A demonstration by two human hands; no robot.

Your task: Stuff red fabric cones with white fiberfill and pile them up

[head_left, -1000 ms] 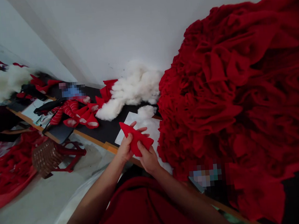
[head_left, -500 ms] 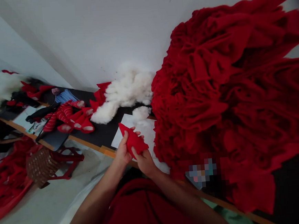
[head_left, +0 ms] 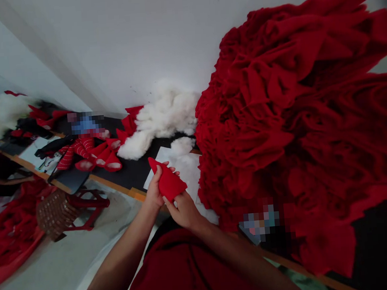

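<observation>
A small red cone-shaped fabric piece [head_left: 170, 181] is between my hands over the near edge of the table, its tip pointing up and to the left. My left hand [head_left: 156, 190] wraps around its side, with the thumb in front and the fingertips showing past the far side. At the wide lower end, my right hand [head_left: 184, 208] grips the fabric edge. Its fingers are hidden inside or behind the cloth; I cannot tell which. Under the hands lies a white sheet [head_left: 161, 155] with a tuft of white stuffing [head_left: 183, 146] at its top.
A large heap of red fabric pieces [head_left: 260, 99] rises at the right. White stuffing [head_left: 167, 113] is piled against the wall. Red stuffed pieces [head_left: 105, 158] and a striped one [head_left: 66, 157] lie to the left. A stool [head_left: 56, 211] stands on the floor beside red cloth [head_left: 16, 235].
The red cone has moved slightly left and turned, showing more of its broad side. My right hand has shifted from its front face to under its wide end.
</observation>
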